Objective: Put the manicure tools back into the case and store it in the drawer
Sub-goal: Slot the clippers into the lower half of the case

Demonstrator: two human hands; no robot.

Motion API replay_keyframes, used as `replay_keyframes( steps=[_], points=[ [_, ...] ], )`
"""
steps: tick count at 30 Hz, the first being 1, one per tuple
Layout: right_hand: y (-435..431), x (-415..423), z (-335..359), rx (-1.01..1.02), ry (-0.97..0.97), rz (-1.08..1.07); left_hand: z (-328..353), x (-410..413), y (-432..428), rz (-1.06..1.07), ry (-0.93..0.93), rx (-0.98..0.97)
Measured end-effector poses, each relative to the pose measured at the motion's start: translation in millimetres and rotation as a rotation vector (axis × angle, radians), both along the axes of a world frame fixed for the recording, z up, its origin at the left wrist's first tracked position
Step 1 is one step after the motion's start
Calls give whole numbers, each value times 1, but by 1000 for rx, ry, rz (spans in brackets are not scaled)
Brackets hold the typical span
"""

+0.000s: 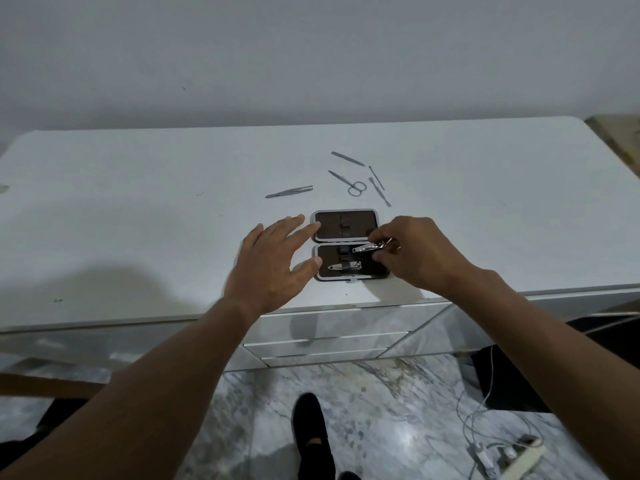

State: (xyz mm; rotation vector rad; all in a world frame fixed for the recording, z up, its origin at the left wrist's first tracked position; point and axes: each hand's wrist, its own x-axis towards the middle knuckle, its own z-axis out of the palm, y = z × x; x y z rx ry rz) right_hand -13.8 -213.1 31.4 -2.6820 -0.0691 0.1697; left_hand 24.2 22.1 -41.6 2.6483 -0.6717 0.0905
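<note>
**Second clipper over the open case**

The case (349,244) lies open and flat on the white dresser (138,220), close to the front edge, with two dark halves, one behind the other. In the near half, a nail clipper (344,266) is already lying under a strap.

The right hand (414,256) holds a small clipper (367,248) between thumb and fingertips, pinched at its right end. The long axis of this clipper runs left to right, almost parallel with the one already stored, and its free tip points left over the near half. The strap for it seems to be directly under and slightly left of the grip, so I judge the coming move is a short slide to the left and down. The right hand is clearly the nearer one for this.

The left hand (273,261) is spread wide and holds nothing; its fingertips touch the left edge of the case, probably to keep it steady.

Behind the case, well apart from both hands, the tweezers (289,192), the scissors (348,183) and three thin tools (375,178) wait on the dresser. The drawers (322,344) below are closed.
</note>
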Motion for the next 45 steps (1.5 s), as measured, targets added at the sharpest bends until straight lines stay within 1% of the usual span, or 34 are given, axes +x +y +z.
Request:
replay_keyframes(
  steps=[2,6,10,27,31,34,40,45],
  points=[
    [0,1,-3,-62,-43,51,0,1,0,1,3,1],
    [3,1,-6,-92,-66,63,-1,1,1,-3,-6,10],
    [7,3,-6,-51,-83,33,-1,1,1,-1,-6,7],
    [22,12,-13,9,-145,96,0,1,1,-1,6,9],
    [21,12,-13,12,-126,105,0,0,2,-5,8,3],
    [19,14,-6,18,-135,65,0,1,2,-8,17,7],
    [13,43,6,26,-121,-149,2,0,1,-7,39,22],
    [14,85,6,8,-56,-239,5,0,1,31,83,-88]
  ],
)
